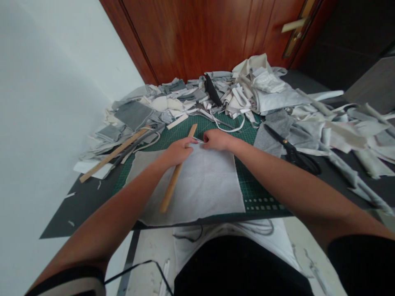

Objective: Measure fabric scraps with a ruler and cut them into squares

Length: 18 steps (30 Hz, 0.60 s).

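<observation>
A light grey piece of fabric point(212, 181) lies spread over the green cutting mat point(259, 189). At its far edge, my right hand point(217, 139) is closed in a pinch on the cloth, a bit of which looks lifted or folded there. Just left of it, my left hand point(179, 151) has its thumb and fingers together on the same edge. Beneath the left hand a wooden ruler point(170, 191) lies slanted across the fabric, its two ends showing. The left fingertips are partly hidden, and whether they also press the ruler is unclear.
Heaped fabric scraps point(191, 96) line the back of the dark table point(86, 205). Black-handled scissors point(291, 150) lie on scraps at the right. A second wooden strip point(114, 154) rests on the left pile. Behind stands a wooden door point(197, 37); a white wall point(55, 90) rises at left.
</observation>
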### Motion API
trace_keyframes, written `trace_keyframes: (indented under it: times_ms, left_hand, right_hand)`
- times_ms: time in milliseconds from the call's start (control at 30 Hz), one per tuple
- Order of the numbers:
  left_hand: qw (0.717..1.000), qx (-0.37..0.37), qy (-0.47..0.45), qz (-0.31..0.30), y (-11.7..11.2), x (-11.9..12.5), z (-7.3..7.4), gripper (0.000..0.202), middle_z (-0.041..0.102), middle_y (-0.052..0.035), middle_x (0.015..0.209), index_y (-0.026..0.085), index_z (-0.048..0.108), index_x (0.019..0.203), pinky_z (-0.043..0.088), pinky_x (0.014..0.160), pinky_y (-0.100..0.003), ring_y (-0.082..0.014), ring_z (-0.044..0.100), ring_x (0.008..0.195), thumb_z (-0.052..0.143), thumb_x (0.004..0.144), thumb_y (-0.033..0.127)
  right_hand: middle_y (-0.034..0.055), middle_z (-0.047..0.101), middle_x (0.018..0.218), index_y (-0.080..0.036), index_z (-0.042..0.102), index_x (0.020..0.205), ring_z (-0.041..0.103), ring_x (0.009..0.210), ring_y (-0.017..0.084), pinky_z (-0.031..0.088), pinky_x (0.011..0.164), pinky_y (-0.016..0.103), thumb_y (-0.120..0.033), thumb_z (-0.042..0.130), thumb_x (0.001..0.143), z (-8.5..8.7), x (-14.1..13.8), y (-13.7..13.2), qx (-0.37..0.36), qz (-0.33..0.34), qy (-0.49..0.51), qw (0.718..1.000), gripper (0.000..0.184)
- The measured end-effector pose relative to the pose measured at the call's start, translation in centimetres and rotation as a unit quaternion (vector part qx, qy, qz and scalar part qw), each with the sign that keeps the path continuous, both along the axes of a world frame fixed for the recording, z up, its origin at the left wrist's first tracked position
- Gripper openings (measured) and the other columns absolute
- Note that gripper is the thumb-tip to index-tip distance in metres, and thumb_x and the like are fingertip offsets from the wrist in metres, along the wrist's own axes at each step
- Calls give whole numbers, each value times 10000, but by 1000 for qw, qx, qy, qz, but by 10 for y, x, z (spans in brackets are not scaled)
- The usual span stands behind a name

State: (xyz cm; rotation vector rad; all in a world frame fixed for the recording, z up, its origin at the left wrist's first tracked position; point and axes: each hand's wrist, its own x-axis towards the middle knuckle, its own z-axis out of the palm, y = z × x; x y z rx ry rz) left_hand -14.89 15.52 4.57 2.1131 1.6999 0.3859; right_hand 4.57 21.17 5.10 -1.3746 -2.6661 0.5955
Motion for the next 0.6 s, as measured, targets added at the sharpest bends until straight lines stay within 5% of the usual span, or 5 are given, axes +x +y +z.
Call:
trace_keyframes:
  times_ms: [133,267,433,533,600]
  left_hand:
    - [997,6,-60,57,13,17,-9,483,700,12,790,215,700,1246,488,661,-259,-159,638,644,501,811,153]
    - [991,32,-101,84,14,22,-19,453,638,38,679,228,722,1212,450,568,-259,-128,556,470,506,820,161]
    - [991,68,-89,74,14,16,-27,434,745,-10,927,230,728,1184,518,756,-282,-181,684,744,538,803,141]
    - [993,92,-59,52,15,15,-29,394,745,-53,1140,216,724,1157,500,928,-325,-244,686,1036,559,809,134]
    - [995,91,-32,32,16,15,-29,328,742,-70,1133,213,724,1116,492,933,-349,-267,673,1066,578,828,160]
  right_hand:
    - [73,745,1075,-146,707,1156,654,911,179,411,707,234,-151,656,818,0,7,10,-22,5,26,999,342]
    - [39,732,965,-159,726,1035,614,832,152,376,657,232,-129,643,801,-3,12,17,-33,-1,53,998,251]
    - [20,647,758,-146,688,848,519,668,134,319,557,263,-233,631,830,-3,13,24,-60,-34,88,994,105]
    - [-11,594,673,-162,667,790,482,606,117,306,525,259,-195,640,789,-5,14,27,-154,-33,158,975,43]
    - [-12,629,695,-173,689,823,514,612,120,352,543,249,-197,657,781,-10,16,27,-223,-19,210,952,59]
